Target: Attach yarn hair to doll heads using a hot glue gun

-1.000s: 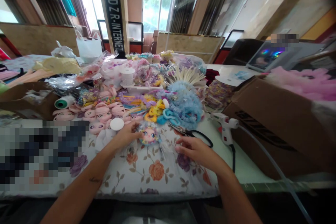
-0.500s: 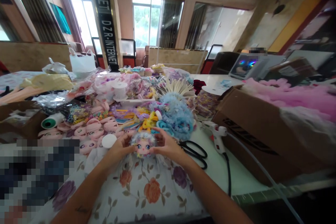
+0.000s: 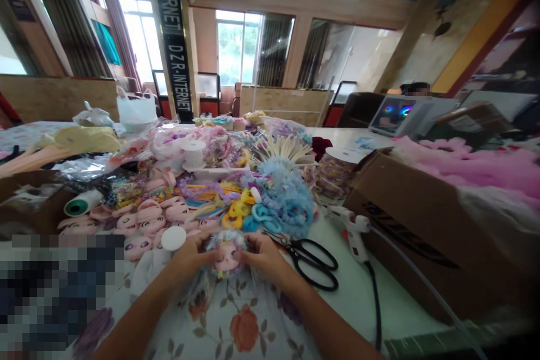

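A small doll head [image 3: 226, 259] with a painted face and pale blue and pink curly trim faces me at the near side of the table. My left hand [image 3: 197, 254] grips its left side, and my right hand [image 3: 262, 256] grips its right side, with both thumbs on the face. Fingers behind the head are hidden. Close to my right hand lie black-handled scissors [image 3: 314, 259]. A white round disc [image 3: 173, 238] is near my left hand, beside several pink doll faces [image 3: 152, 222] with long ears.
A white glue gun [image 3: 354, 230] with its cord lies right of the scissors. Fluffy blue trim [image 3: 291, 202] and yellow pieces [image 3: 238, 208] are heaped beyond my hands. A cardboard box [image 3: 405, 236] with pink tulle [image 3: 476, 166] stands right. White spools [image 3: 193, 154] sit behind.
My hands and the doll head sit slightly lower in view, and my thumbs have moved inward onto its face. The whole view has tilted up a little, and more of the scissors shows.
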Action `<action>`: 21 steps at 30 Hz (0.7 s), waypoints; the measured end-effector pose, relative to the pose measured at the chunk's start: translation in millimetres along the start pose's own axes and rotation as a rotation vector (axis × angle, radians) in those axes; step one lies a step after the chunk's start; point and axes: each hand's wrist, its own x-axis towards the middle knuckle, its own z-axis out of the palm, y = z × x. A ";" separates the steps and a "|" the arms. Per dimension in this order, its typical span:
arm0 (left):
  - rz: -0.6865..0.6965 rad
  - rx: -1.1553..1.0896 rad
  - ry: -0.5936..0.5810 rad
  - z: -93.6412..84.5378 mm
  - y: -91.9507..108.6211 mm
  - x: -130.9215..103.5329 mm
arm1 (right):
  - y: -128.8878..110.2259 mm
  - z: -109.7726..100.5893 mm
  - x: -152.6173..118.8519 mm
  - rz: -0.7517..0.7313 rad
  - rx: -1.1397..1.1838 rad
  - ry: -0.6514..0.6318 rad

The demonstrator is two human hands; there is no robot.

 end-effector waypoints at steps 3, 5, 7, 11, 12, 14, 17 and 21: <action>-0.033 0.006 -0.015 2.4 0.2 -0.9 | 3.4 0.7 -0.2 0.016 -0.009 0.020; -0.022 0.005 -0.003 3.7 0.6 -1.3 | 5.9 0.4 0.1 0.035 -0.010 0.032; -0.015 0.007 -0.003 4.1 0.8 -1.7 | 7.2 -0.1 0.3 0.033 -0.018 0.033; 0.010 0.007 0.017 1.8 -2.2 -0.5 | 3.4 0.1 -0.5 -0.039 -0.129 0.073; 0.035 0.014 0.026 0.7 -3.9 0.2 | 1.6 0.5 -1.0 -0.066 -0.164 0.094; 0.088 0.040 0.049 -1.4 -7.4 1.8 | -1.8 1.7 -1.8 -0.110 -0.209 0.121; 0.110 0.064 0.068 -2.8 -9.8 2.8 | -4.3 3.3 -3.0 -0.113 -0.194 0.112; 0.079 0.008 0.030 1.3 -3.4 -0.5 | -4.0 4.2 -4.5 -0.064 -0.122 0.118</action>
